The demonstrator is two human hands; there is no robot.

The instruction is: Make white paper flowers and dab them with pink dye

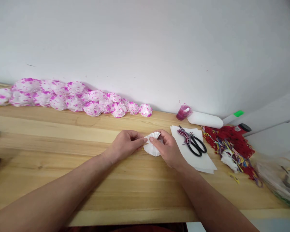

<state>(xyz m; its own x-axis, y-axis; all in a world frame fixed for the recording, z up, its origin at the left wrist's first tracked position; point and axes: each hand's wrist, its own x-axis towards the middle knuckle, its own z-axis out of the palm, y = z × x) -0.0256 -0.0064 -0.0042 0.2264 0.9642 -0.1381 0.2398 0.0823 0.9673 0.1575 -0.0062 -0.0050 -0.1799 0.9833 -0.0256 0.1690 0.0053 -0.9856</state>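
A white pleated paper, fanned into a rounded shape (151,149), is held between my two hands above the wooden table (125,193). My left hand (127,144) pinches its left edge between thumb and fingers. On the other side, my right hand (168,149) grips the folds, its thumb across the front and its fingers behind. A bit of yellow shows beside the paper near my left fingertips; what it is I cannot make out. Just right of my right hand lie flat white paper sheets (203,162), with black-handled scissors (195,146) and a small bundle of yarn (185,135) on top.
Along the wall sit several white paper pompoms with magenta spots (72,103). A cup of magenta liquid (183,112) stands beside a white roll (205,120). Farther right are red netting and coloured yarn (232,141), a dark red-labelled container (243,128) and a clear plastic bag (277,177).
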